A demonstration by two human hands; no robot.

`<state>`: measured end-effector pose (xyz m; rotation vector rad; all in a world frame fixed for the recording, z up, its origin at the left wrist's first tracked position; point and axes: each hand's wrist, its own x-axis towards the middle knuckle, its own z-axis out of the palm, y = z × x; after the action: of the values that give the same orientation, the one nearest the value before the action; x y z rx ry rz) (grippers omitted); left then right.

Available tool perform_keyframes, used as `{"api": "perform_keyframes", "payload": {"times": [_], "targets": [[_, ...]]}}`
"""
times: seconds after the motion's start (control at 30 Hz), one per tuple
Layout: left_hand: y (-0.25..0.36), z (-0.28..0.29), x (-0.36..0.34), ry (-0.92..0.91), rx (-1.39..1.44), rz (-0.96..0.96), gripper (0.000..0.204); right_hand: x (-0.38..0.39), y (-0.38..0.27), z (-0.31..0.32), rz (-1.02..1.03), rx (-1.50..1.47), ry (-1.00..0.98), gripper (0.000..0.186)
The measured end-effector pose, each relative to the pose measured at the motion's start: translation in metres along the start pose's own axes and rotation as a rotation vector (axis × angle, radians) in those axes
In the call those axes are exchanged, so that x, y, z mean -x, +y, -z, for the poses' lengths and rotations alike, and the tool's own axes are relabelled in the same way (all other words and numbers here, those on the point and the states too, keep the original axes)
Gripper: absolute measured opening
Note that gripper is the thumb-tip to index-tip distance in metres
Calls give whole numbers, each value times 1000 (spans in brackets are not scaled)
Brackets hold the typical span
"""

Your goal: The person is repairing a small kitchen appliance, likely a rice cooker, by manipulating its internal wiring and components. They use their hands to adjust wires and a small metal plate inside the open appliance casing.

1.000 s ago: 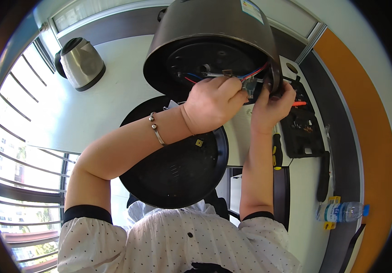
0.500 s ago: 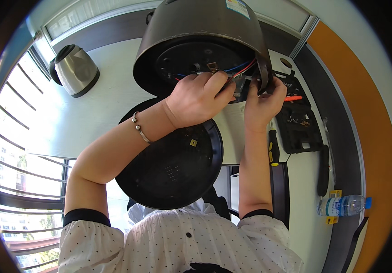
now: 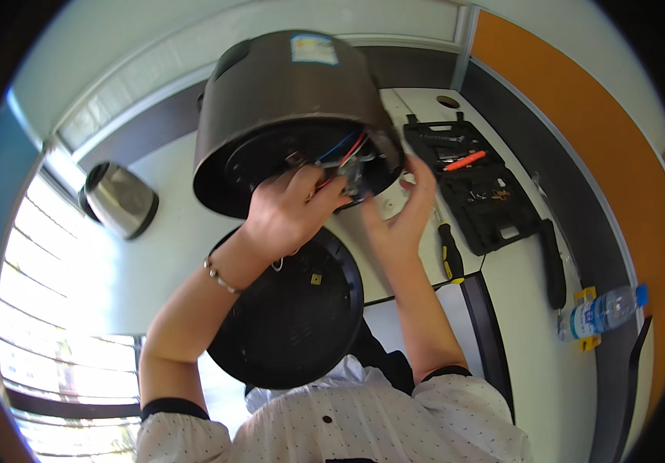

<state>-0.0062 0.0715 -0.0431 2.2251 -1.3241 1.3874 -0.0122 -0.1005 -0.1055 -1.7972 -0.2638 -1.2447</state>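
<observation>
A dark brown cooker body (image 3: pixel 286 92) lies on its side with its open underside toward me. Blue, red and white wires (image 3: pixel 353 147) run inside it. My left hand (image 3: pixel 278 212) reaches to the opening, its fingers closed at a small translucent part (image 3: pixel 354 179) among the wires; the exact grip is partly hidden. Beside the right edge of the body, my right hand (image 3: pixel 402 216) has thumb and fingers apart, the thumb blurred, the fingertips close to the rim. Below, a round black base cover (image 3: pixel 286 324) rests over my lap, a small yellowish square piece (image 3: pixel 316 279) on it.
To the right lies an open black tool case (image 3: pixel 494 224) with an orange-handled tool (image 3: pixel 465 160). A black-and-yellow screwdriver (image 3: pixel 450 255) lies beside it. A water bottle (image 3: pixel 602 312) is at the far right, and a steel kettle (image 3: pixel 122 202) stands on the left.
My right hand has come away from the rim and its fingers have parted. The view has shifted, so the cooker body appears lower and farther left. My left hand remains at the wires.
</observation>
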Motion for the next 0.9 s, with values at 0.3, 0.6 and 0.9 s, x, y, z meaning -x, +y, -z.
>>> {"api": "perform_keyframes", "payload": {"times": [0.3,0.6,0.9], "targets": [[1,0,-5,-22,23,5,26,-5,-3,-2,63,-8,-18,83],[-2,-2,-6,-11,29,17,27,11,-13,2,91,140,-4,67],[-6,-4,0,17,46,22,29,2,-13,-10,229,277,29,56]]}}
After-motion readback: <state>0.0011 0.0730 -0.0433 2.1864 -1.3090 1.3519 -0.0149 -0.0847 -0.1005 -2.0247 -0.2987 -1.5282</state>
